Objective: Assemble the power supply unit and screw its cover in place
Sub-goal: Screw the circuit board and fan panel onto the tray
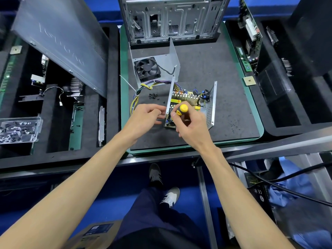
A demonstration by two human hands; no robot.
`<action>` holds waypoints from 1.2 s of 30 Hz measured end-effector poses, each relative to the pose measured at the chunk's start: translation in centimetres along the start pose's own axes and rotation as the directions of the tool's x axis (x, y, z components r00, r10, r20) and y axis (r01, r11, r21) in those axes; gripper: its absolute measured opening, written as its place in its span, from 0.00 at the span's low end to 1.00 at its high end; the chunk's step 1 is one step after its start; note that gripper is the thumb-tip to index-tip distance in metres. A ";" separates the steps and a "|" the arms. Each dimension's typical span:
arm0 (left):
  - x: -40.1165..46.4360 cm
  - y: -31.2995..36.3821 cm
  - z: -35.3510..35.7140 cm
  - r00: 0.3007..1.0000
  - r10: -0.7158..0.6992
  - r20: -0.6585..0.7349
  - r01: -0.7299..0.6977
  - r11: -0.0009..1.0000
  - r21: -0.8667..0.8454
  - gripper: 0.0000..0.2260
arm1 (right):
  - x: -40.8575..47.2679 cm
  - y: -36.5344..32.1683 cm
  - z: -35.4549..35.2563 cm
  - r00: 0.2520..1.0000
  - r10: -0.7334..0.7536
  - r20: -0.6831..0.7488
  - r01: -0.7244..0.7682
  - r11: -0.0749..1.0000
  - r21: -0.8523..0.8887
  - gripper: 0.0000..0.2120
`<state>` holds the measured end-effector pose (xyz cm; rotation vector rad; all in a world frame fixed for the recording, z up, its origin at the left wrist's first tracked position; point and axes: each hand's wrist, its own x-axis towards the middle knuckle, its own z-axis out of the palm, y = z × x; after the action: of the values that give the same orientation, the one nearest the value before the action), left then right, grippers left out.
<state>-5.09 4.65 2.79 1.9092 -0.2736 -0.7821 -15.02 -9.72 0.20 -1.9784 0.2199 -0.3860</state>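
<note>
The open power supply base (pixel 209 112) lies on the dark mat, its circuit board (pixel 186 98) with heatsinks and coils exposed. My right hand (pixel 190 124) grips a yellow and black screwdriver (pixel 182 109), held upright over the board's near left corner. My left hand (pixel 146 117) sits just left of the base's left wall, fingers loosely curled, fingertips near that wall; whether it holds anything is unclear. The cover (pixel 168 60) with its black fan (pixel 147 69) stands behind. A wire bundle (pixel 143 88) curls out to the left. Several loose black screws (pixel 153 97) lie on the mat.
An empty metal computer case (pixel 168 20) stands at the mat's far edge. A grey side panel (pixel 59 42) leans at the left over foam trays with parts. A clear box of screws (pixel 18 130) sits far left. A processor chip (pixel 249 80) and circuit boards lie to the right.
</note>
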 end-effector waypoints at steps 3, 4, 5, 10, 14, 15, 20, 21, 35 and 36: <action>-0.1 0.4 -0.1 0.999 0.019 -0.036 -0.018 0.999 0.036 0.16 | 0.4 -0.1 0.0 1.000 -0.013 0.002 0.014 0.999 -0.033 0.08; -0.1 0.7 -0.1 0.996 0.051 -0.078 -0.046 0.997 0.062 0.14 | 0.6 -0.2 0.0 1.000 -0.015 0.001 0.015 0.999 -0.043 0.10; -0.2 1.0 -0.2 0.987 0.099 -0.130 -0.089 0.992 0.086 0.13 | 0.7 -0.2 0.0 1.000 -0.012 -0.001 0.012 0.999 -0.050 0.13; -2.0 3.9 -0.4 0.889 0.443 -0.116 -0.417 0.888 0.194 0.09 | 1.3 -0.3 0.4 1.000 -0.007 -0.004 0.007 0.999 -0.037 0.13; -2.7 5.4 -0.4 0.825 0.561 0.063 -0.537 0.745 0.396 0.11 | 1.8 -0.7 0.6 1.000 0.004 0.020 -0.003 0.998 -0.061 0.20; -2.8 5.6 -0.4 0.813 0.577 0.076 -0.550 0.717 0.428 0.10 | 1.9 -0.9 0.5 1.000 -0.003 0.022 0.005 0.997 -0.071 0.21; -2.9 6.0 -1.1 0.776 0.597 0.203 -0.614 0.642 0.458 0.07 | 1.4 -0.8 0.0 0.997 -0.030 0.069 0.031 1.000 -0.005 0.11; -2.9 6.0 -1.2 0.776 0.592 0.219 -0.619 0.645 0.449 0.09 | 1.4 -0.6 -0.2 0.998 -0.013 0.063 0.013 1.000 -0.004 0.10; -3.0 7.0 -1.4 0.806 0.563 0.182 -0.569 0.652 0.501 0.09 | 1.6 -0.5 -0.7 0.997 -0.011 0.080 0.018 0.996 -0.085 0.07; -3.1 6.9 -1.3 0.810 0.569 0.145 -0.562 0.680 0.471 0.08 | 1.5 -0.5 -0.7 0.998 -0.004 0.061 0.008 0.998 -0.069 0.08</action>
<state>-5.61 3.98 10.43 2.1143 -1.0997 -0.2757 -13.88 -10.58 1.22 -2.0566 0.1905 -0.3250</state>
